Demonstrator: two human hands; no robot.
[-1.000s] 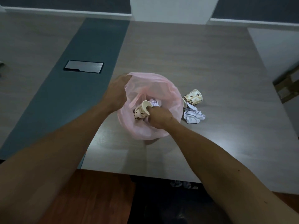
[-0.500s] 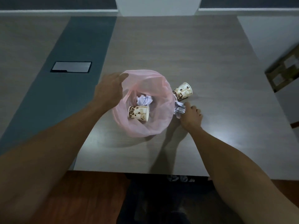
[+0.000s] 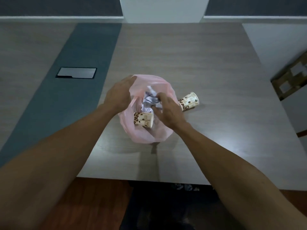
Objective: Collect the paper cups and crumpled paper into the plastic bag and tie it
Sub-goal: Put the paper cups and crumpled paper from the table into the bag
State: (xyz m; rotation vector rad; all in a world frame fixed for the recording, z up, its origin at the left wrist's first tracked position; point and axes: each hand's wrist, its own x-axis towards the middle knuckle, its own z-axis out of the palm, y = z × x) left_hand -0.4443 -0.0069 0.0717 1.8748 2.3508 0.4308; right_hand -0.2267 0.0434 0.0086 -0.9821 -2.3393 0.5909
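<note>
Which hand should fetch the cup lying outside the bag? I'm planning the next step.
Probably the right hand: the paper cup lies on the table just to its right, and the left hand holds the plastic bag open.

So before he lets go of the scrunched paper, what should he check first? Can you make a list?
1. Bag mouth held open: ok. The left hand grips the rim of the pink plastic bag.
2. Paper over the opening: ok. The right hand pinches the crumpled paper above the bag's mouth.
3. Room inside: ok. One paper cup in the bag lies on its side, with space around it.
4. Everything collected: not ok. Another paper cup on the table lies on its side just right of the bag.
5. Bag tied: not ok, it is wide open.
6. More paper hidden under the hands: cannot tell.
</note>
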